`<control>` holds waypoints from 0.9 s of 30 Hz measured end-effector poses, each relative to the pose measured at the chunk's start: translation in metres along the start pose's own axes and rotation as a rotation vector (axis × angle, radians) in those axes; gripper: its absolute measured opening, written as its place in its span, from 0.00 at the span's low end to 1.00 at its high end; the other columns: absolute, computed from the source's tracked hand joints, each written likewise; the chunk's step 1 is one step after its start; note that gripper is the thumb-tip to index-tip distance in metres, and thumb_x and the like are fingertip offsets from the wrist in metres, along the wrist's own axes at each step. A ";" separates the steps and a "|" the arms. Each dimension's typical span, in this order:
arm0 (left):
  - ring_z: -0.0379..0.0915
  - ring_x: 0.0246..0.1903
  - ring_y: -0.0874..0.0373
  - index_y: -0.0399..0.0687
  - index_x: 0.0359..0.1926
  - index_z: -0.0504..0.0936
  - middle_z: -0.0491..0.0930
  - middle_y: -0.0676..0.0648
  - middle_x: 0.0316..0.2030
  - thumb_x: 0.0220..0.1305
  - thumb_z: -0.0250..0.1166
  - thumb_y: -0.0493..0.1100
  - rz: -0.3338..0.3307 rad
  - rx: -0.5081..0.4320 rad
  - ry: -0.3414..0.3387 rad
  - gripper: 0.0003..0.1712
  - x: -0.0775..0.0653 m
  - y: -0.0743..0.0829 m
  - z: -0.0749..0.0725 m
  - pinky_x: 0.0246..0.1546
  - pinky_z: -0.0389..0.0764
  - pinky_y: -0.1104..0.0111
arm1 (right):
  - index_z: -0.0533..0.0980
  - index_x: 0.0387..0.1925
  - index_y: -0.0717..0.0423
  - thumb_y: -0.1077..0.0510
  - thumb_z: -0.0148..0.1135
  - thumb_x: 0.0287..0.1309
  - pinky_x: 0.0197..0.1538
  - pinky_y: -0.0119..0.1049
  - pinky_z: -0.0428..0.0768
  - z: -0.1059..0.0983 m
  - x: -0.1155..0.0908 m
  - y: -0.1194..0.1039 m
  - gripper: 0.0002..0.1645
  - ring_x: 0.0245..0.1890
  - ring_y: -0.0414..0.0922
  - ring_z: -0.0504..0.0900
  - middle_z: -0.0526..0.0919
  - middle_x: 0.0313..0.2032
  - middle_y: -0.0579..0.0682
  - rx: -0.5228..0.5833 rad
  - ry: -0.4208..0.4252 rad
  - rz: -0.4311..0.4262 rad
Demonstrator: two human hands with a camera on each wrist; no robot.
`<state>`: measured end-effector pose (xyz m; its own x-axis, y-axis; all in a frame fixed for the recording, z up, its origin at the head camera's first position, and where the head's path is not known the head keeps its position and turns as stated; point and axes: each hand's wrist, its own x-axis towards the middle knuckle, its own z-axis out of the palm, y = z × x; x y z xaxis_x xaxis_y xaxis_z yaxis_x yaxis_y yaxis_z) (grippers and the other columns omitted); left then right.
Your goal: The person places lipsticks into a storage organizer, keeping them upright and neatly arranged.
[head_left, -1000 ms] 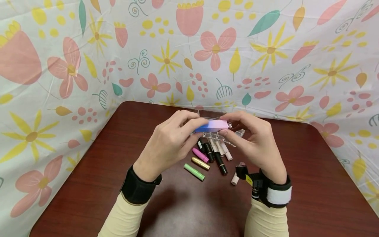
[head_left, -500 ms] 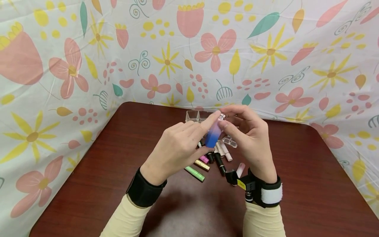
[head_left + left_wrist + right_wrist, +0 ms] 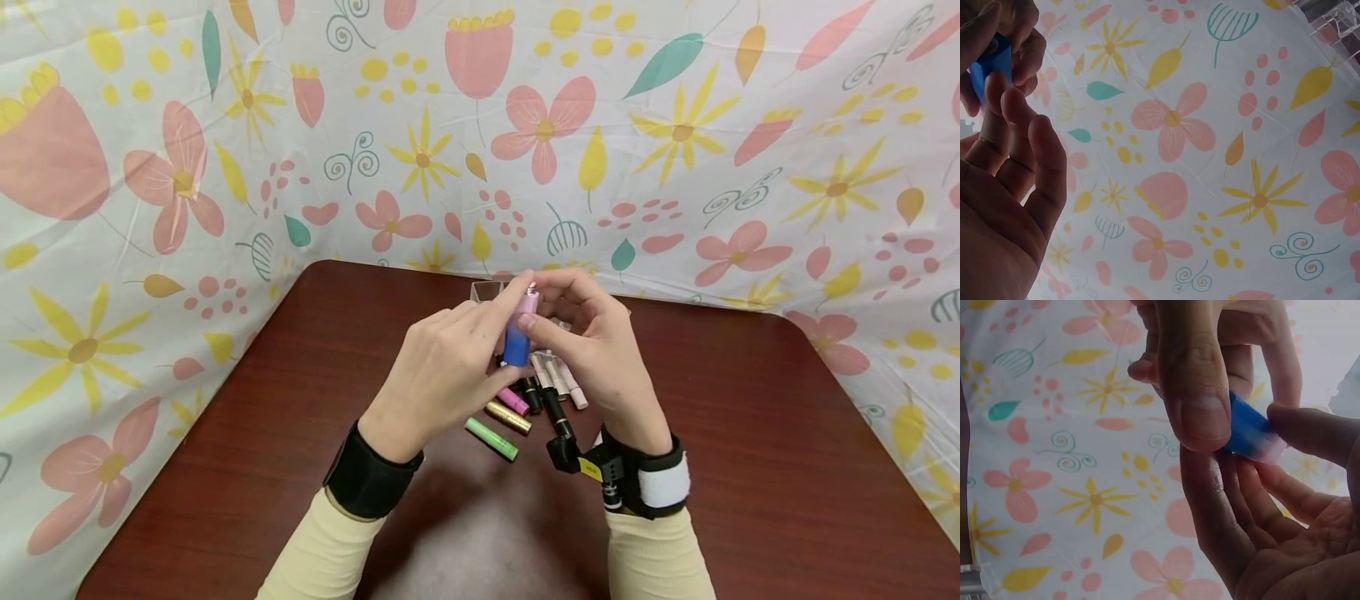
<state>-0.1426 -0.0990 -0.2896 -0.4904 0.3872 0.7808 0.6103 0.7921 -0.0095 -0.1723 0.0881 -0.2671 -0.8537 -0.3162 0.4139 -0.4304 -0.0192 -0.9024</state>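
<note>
Above the table, a blue-and-pink lipstick tube is held nearly upright between both hands, its blue end down and a clear knob on its pink top. My left hand pinches it lengthwise, index finger at the top and thumb near the blue bottom. The right hand grips the tube's upper part from the other side with thumb and fingers. In the right wrist view the tube shows between the two thumbs. At the left wrist view's edge, the blue end is partly covered by fingers.
Behind the hands a clear plastic organizer is mostly hidden. Below them lie a green tube, a gold tube, a pink tube, and several black and pale ones. A floral curtain surrounds the brown table.
The lipstick tube has turned from lying sideways to nearly upright, blue end down. Both hands have shifted with it, the right hand moving leftward toward the left hand.
</note>
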 end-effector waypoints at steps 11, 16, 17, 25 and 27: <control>0.75 0.31 0.59 0.51 0.77 0.62 0.82 0.51 0.38 0.56 0.76 0.53 -0.006 -0.028 -0.052 0.51 0.001 -0.006 0.000 0.31 0.79 0.69 | 0.76 0.59 0.58 0.68 0.64 0.64 0.38 0.42 0.88 -0.002 0.002 0.001 0.22 0.36 0.44 0.87 0.83 0.44 0.49 0.003 -0.068 0.039; 0.76 0.33 0.59 0.53 0.78 0.62 0.83 0.51 0.40 0.58 0.75 0.53 -0.013 -0.027 -0.060 0.50 0.001 -0.007 0.001 0.33 0.80 0.69 | 0.74 0.62 0.58 0.68 0.63 0.65 0.37 0.42 0.88 -0.001 0.003 0.004 0.24 0.36 0.43 0.87 0.83 0.44 0.49 -0.039 -0.060 0.017; 0.77 0.33 0.59 0.53 0.78 0.62 0.83 0.51 0.40 0.58 0.75 0.53 -0.016 -0.027 -0.062 0.50 0.000 -0.007 0.002 0.33 0.81 0.69 | 0.74 0.62 0.57 0.68 0.63 0.65 0.37 0.42 0.88 0.000 0.003 0.004 0.24 0.36 0.44 0.87 0.83 0.44 0.49 -0.047 -0.058 0.018; 0.78 0.34 0.58 0.52 0.77 0.63 0.84 0.51 0.41 0.60 0.72 0.50 -0.039 -0.011 -0.078 0.46 -0.002 -0.008 0.005 0.33 0.82 0.68 | 0.70 0.67 0.53 0.66 0.65 0.64 0.38 0.41 0.88 0.002 0.003 0.006 0.31 0.42 0.46 0.87 0.81 0.49 0.53 -0.141 -0.086 0.041; 0.78 0.33 0.58 0.52 0.77 0.64 0.84 0.51 0.40 0.61 0.71 0.51 -0.042 -0.006 -0.078 0.46 -0.002 -0.008 0.005 0.33 0.82 0.68 | 0.70 0.67 0.53 0.67 0.65 0.64 0.37 0.42 0.88 0.002 0.004 0.007 0.31 0.43 0.46 0.87 0.81 0.50 0.53 -0.152 -0.099 0.032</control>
<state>-0.1501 -0.1037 -0.2943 -0.5623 0.3896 0.7294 0.5920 0.8055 0.0261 -0.1778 0.0848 -0.2720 -0.8379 -0.4064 0.3643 -0.4489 0.1336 -0.8835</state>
